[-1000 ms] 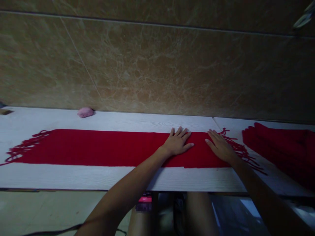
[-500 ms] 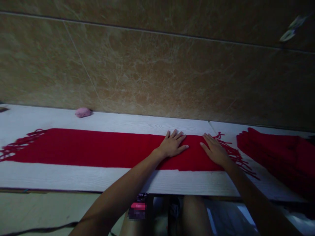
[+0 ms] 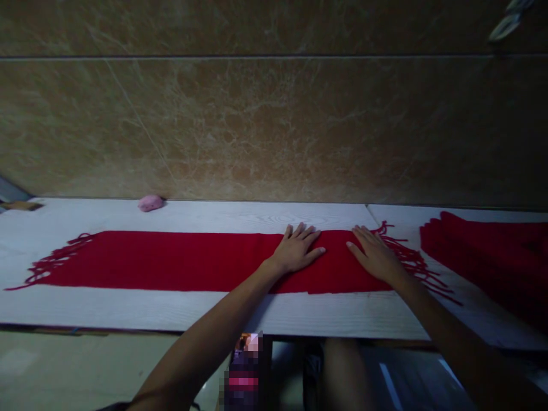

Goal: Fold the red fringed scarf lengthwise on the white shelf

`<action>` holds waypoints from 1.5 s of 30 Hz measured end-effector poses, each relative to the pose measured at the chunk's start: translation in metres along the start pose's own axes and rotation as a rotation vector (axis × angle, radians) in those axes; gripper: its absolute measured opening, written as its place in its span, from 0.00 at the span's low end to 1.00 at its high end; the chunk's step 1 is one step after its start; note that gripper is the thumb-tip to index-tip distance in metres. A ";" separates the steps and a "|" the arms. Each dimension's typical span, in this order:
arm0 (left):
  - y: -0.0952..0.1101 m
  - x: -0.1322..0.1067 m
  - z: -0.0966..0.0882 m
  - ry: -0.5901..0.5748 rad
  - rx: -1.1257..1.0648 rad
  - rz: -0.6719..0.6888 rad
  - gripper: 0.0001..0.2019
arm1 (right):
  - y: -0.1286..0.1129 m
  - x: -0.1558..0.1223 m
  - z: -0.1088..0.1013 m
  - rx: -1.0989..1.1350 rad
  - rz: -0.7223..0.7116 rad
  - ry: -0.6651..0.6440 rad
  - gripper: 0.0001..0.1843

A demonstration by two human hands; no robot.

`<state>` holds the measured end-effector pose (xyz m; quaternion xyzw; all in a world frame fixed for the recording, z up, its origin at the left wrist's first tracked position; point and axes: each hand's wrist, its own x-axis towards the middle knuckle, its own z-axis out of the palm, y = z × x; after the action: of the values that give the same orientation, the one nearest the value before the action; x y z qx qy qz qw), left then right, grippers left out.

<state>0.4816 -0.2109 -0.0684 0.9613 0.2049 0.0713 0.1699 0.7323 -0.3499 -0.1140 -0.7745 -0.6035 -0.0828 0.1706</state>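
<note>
A long red scarf lies flat across a white wood-grain table, fringed at both ends. My left hand rests palm down on it right of the middle, fingers spread. Near the right fringe, my right hand also lies flat on the cloth, its thumb apart from the fingers. Neither hand grips the fabric. A stack of folded red scarves sits at the right end of the table, beyond the right fringe.
Along the table's back edge, a brown tiled wall rises. Close to it lies a small pink lump. A brown block-like piece is at the far left. Below the front edge, a partly blurred phone-like screen shows.
The head view has tilted slightly, so the table appears more level. Both hands stay flat in about the same places on the scarf.
</note>
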 end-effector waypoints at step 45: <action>-0.001 0.002 -0.002 -0.017 -0.001 0.005 0.34 | -0.010 0.003 -0.014 0.047 0.066 -0.064 0.36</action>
<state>0.4831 -0.2087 -0.0663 0.9623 0.2010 0.0634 0.1719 0.7242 -0.3504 -0.0988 -0.7921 -0.5845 -0.0380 0.1720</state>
